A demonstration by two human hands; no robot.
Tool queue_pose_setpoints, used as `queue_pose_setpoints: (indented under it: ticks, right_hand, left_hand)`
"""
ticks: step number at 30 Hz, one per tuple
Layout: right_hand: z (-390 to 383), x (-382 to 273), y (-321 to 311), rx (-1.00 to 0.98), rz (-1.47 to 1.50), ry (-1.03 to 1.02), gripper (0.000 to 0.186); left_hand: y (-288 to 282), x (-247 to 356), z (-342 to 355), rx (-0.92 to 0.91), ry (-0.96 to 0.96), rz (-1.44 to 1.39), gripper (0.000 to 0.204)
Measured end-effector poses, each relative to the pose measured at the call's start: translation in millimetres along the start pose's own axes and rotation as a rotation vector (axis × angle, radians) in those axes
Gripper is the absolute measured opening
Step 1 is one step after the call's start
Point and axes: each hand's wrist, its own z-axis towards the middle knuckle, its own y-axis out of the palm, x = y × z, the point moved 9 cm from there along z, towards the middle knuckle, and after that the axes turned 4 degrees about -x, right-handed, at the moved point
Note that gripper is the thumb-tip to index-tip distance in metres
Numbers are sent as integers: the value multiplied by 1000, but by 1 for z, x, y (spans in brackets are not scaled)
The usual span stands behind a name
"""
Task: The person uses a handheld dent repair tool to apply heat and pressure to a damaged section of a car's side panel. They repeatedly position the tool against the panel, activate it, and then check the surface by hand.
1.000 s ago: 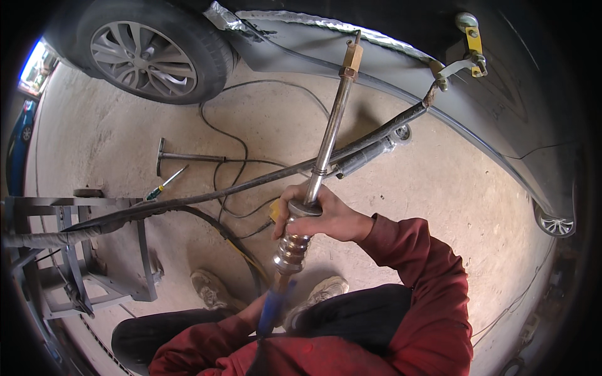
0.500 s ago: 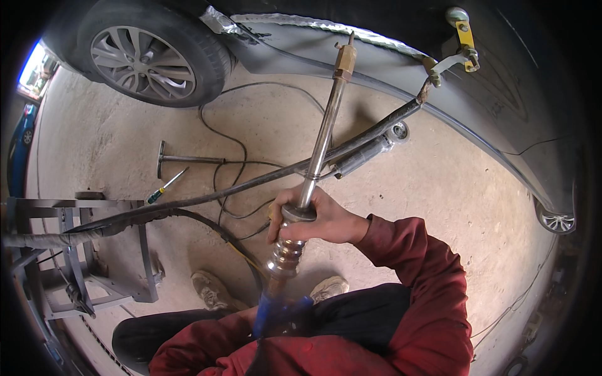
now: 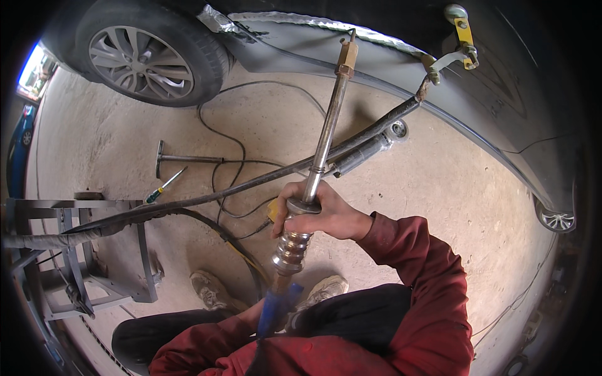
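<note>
A slide hammer (image 3: 330, 122) with a steel rod and a brass-coloured head slants away from me. Its pointed tip ends at or close to the bare-metal strip (image 3: 326, 26) along the grey car's lower side; contact is unclear. My right hand (image 3: 321, 215) is wrapped round the ribbed sliding weight, fingers closed. Lower down, my left hand (image 3: 253, 315) meets the tool's blue handle (image 3: 274, 308) and seems closed on it, its fingers mostly hidden.
A thick black cable (image 3: 263, 182) crosses to a clamp (image 3: 433, 70) by the yellow bracket on the car panel (image 3: 401, 75). On the floor lie a T-shaped bar (image 3: 188, 158), a screwdriver (image 3: 165, 185) and a grey cylindrical tool (image 3: 364, 156). At left stands a metal frame (image 3: 147, 250).
The slide hammer has shifted slightly forward and to the right, its handle most plainly. My right hand, still round the weight, has moved a little the same way.
</note>
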Motion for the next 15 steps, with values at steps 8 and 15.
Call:
queue_pose_setpoints:
  ticks: [8, 15]
  right_hand:
    - [-2, 0, -1, -5, -13, 5, 16]
    - [0, -3, -7, 15, -8, -16, 17]
  left_hand:
    - [-5, -18, 7, -103, -98, -122, 48]
    - [-6, -13, 3, -22, -38, 23, 53]
